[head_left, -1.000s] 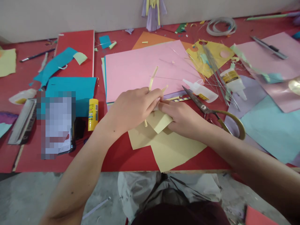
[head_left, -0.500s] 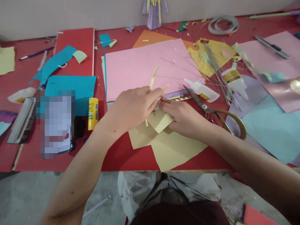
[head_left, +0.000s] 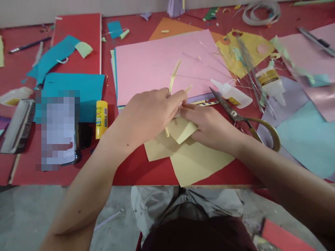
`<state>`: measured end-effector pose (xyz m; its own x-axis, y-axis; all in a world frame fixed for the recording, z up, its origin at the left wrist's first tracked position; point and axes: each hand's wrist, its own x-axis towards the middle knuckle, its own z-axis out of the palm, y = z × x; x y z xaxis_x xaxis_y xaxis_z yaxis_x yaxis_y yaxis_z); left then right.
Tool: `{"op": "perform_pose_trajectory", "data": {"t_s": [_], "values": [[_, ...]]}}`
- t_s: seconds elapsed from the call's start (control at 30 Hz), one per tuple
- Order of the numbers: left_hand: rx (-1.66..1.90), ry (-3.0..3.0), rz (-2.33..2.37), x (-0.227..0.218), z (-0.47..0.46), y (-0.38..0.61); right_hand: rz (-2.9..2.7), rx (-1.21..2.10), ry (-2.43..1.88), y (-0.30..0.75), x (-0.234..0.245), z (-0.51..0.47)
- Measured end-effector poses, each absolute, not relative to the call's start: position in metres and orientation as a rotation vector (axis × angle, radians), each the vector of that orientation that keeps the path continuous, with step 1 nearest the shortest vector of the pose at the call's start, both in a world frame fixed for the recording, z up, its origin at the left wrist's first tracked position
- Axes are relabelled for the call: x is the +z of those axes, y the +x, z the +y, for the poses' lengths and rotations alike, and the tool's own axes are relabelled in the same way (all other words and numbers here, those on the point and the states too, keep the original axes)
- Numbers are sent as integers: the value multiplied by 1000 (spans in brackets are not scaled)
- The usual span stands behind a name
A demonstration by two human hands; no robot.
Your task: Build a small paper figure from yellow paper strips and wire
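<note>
My left hand (head_left: 151, 109) and my right hand (head_left: 211, 122) meet over the front of the red table, fingertips pressed together. Out of my closed left fingers pokes a thin pale yellow paper strip (head_left: 175, 77); another narrow yellow end shows below that palm. My right hand pinches a small pale yellow piece of paper (head_left: 181, 131), which hangs below the fingertips. Exactly where the fingers grip is hidden. Beneath them lies a larger pale yellow sheet (head_left: 201, 167). Scissors (head_left: 235, 114) rest just beyond my right hand, blades partly apart.
Pink paper (head_left: 157, 66) is stacked behind my hands. A glue bottle (head_left: 237, 96) lies near the scissors, with thin wires (head_left: 248, 66) beyond. To the left are a yellow glue stick (head_left: 101, 119), blue paper (head_left: 91, 83) and a blurred-out phone (head_left: 61, 132). A cutter (head_left: 316, 42) lies far right.
The view has tilted down slightly, so the table things sit higher in the picture. Both hands keep nearly the same pose and hold on the yellow paper.
</note>
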<state>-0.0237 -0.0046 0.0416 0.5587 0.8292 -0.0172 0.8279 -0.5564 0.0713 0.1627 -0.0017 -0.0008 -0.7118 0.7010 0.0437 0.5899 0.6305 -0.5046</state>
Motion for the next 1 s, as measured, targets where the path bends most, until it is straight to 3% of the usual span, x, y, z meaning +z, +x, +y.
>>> {"op": "perform_pose_trajectory", "data": {"t_s": [0.5,1.0], "values": [[-65,2776,1407,44,-5,-25,-2591,752,-1076,162,1,-2],[120,2821,1319,35,3,-28,-2517,892,-1136,161,-3,-2]]}}
